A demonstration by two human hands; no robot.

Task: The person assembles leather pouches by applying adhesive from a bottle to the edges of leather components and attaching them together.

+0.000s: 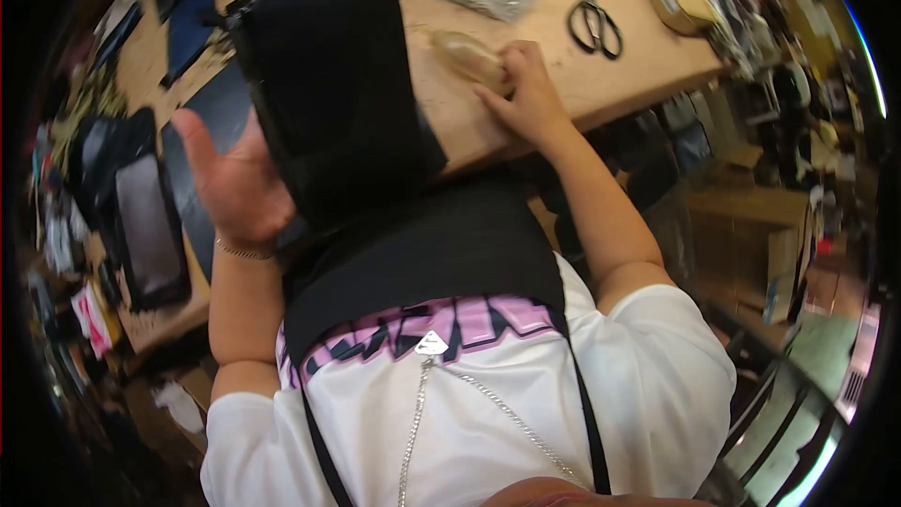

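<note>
Your left hand [235,183], fingers spread, props the black bag [328,94] on the table's [619,84] edge; your right hand [526,89] curls around a brush [466,56]. Loosely braced, the bag may slide off.

1. Fisheye view: strong barrel distortion, black vignette at the corners.
2. Bright, even light on the tabletop [601,84].
3. Edges blurred; glare at lower right.

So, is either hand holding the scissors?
No. The scissors lie untouched on the table; the right hand rests on a brush instead.
</note>
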